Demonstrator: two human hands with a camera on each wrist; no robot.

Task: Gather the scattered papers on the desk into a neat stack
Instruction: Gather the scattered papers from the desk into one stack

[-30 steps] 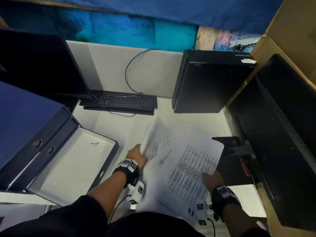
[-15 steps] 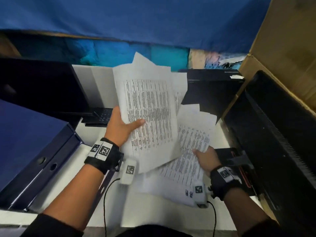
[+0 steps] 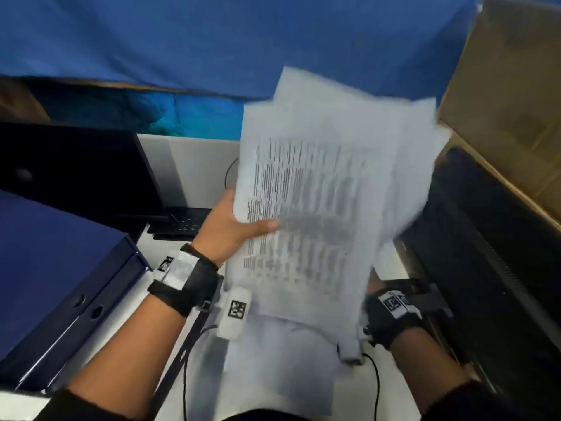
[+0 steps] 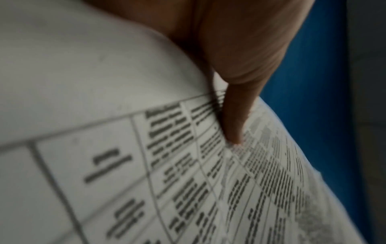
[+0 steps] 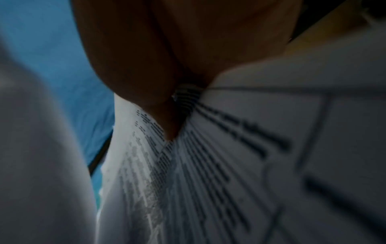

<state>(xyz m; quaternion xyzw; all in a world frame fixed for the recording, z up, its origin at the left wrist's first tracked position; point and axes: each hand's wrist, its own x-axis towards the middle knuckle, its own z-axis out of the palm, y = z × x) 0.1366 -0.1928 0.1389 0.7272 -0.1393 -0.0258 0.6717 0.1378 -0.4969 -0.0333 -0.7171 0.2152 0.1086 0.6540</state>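
Observation:
A bundle of printed white papers [image 3: 315, 202] is held upright above the desk, blurred and fanned unevenly at the top. My left hand [image 3: 230, 226] grips its left edge, thumb across the printed front. In the left wrist view the thumb [image 4: 234, 128] presses on a tabled sheet [image 4: 146, 165]. My right hand [image 3: 374, 285] holds the bundle's lower right corner and is mostly hidden behind the paper. The right wrist view shows its thumb [image 5: 167, 118] pinching printed sheets [image 5: 229, 165]. Another sheet [image 3: 282, 366] lies flat on the desk below.
Blue binders [image 3: 60, 268] stand at the left beside a dark monitor [image 3: 76, 171] and a black keyboard [image 3: 185, 220]. A black screen [image 3: 485, 238] and a cardboard box [image 3: 510, 101] close the right side. A strip of white desk [image 3: 388, 256] shows under the papers.
Both hands lifted the papers off the desk. The sheets in each hand have come together into one raised bundle, now higher and further right.

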